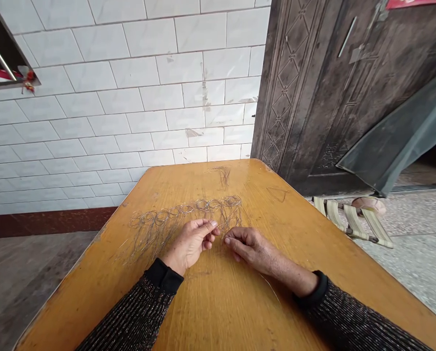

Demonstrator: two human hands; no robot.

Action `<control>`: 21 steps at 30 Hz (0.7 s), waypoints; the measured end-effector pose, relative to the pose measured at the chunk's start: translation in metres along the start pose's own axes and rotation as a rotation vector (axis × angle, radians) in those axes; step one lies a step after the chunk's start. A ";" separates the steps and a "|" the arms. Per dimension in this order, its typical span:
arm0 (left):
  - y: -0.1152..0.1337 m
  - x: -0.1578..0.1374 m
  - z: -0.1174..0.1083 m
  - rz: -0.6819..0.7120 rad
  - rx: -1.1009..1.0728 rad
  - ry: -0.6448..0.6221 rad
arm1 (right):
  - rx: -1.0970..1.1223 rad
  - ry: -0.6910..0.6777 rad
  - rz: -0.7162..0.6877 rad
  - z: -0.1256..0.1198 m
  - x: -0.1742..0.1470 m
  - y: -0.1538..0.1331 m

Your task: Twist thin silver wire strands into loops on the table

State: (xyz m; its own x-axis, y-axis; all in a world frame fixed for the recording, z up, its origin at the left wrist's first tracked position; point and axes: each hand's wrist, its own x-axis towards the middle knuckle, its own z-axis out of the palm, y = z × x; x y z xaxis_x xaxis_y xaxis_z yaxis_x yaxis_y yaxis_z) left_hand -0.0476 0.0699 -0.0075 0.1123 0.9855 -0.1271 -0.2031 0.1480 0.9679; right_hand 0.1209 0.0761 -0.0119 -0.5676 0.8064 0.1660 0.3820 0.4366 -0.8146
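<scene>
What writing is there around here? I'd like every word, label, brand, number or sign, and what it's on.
No text can be read anywhere.
Dark, carved-looking door: faint raised marks low down, too blurred to tell whether they are writing.
Red strip at the top right: cut off, no legible words.
Thin, silvery wire loops: no lettering visible.

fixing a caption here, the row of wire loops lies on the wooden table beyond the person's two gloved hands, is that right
Not quite: there are no gloves. The head view shows the left hand and the right hand both bare. The row of wire loops does lie on the wooden table beyond them.
</scene>
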 end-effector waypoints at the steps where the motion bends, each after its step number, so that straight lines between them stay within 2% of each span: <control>1: 0.000 0.000 0.000 0.015 0.042 0.012 | -0.019 0.010 -0.009 0.000 0.000 0.000; 5: 0.001 -0.002 0.004 0.122 0.261 0.058 | -0.058 0.041 -0.035 0.000 -0.001 -0.002; 8: 0.004 -0.004 0.006 0.157 0.335 0.055 | -0.014 0.057 -0.013 0.000 -0.001 -0.002; 16: 0.007 -0.006 0.005 0.138 0.342 0.006 | 0.109 0.185 0.055 0.000 0.004 0.007; 18: 0.007 -0.006 0.005 0.132 0.342 -0.003 | 0.145 0.187 0.062 -0.001 0.004 0.006; 21: 0.010 -0.005 0.002 0.151 0.355 0.009 | 0.258 0.111 0.094 -0.005 0.004 0.003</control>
State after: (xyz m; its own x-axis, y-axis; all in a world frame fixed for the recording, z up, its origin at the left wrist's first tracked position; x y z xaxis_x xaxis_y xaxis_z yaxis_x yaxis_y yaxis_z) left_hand -0.0486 0.0658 0.0031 0.0978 0.9949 0.0226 0.1333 -0.0356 0.9904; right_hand 0.1235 0.0824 -0.0108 -0.4496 0.8835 0.1314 0.2229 0.2534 -0.9413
